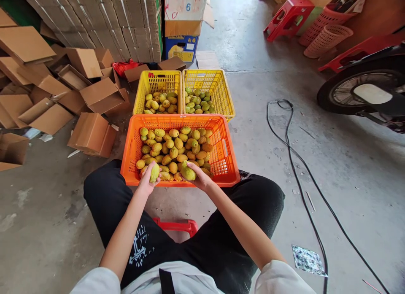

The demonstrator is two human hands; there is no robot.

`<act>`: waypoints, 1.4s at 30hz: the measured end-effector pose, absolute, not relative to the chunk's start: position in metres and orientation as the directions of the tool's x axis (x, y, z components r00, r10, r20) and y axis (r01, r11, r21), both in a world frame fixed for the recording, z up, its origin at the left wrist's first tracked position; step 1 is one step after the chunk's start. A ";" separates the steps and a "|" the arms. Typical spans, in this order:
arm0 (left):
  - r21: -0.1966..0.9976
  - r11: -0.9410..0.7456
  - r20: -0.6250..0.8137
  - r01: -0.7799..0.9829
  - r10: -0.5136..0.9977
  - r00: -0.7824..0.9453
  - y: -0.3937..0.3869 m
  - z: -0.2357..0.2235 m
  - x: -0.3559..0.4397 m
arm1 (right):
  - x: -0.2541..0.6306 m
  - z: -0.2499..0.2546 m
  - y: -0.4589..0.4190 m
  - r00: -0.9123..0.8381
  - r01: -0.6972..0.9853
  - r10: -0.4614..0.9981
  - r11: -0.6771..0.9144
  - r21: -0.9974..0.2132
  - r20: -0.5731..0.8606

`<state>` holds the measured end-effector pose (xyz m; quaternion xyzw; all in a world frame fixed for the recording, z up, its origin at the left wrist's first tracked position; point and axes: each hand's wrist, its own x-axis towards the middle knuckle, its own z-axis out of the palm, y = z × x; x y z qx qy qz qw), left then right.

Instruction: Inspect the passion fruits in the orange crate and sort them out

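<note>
An orange crate full of yellow-green fruits stands on the floor between my knees. My left hand is closed around one yellow-green fruit at the crate's near edge. My right hand grips another fruit just beside it. Behind the orange crate stand two yellow crates: the left yellow crate holds yellower fruits, the right yellow crate holds greener ones.
Flattened and open cardboard boxes lie scattered on the left, stacked cartons behind. A black cable runs over the concrete floor on the right. A scooter wheel, red stools and pink baskets stand at the far right.
</note>
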<state>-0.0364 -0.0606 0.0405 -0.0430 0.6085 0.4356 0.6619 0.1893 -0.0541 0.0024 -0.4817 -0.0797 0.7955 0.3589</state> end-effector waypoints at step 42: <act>0.536 0.506 -0.788 -0.676 0.588 -0.184 -0.059 0.027 -0.042 | 0.184 -0.009 -0.054 -0.134 -0.606 0.793 -0.540 -0.584 -0.594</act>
